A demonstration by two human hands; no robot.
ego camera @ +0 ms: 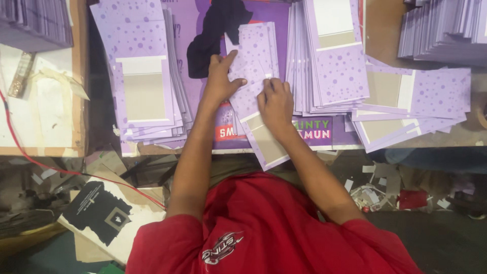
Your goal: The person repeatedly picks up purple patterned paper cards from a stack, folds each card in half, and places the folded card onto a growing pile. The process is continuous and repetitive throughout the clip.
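Both hands press flat on one lilac spotted card blank (256, 76) that lies in the middle of the bench (56, 122), on top of a purple printed sheet (314, 133). The left hand (221, 78) rests palm down on the blank's left edge, fingers spread and thumb out to the right, gripping nothing. The right hand (276, 104) sits just beside it, lower on the same blank, fingers curled slightly onto the card (whether a fingertip has pinched a flap cannot be told). The blank's plain grey-brown panel (268, 143) pokes out below the right wrist, over the bench edge.

A stack of like blanks (147, 86) lies left of the hands, and a fanned stack (329, 56) lies to the right, with more spread blanks (421, 101) beyond. A black cloth (215, 35) lies above the left hand. A red wire (20, 147) crosses the bench's left end.
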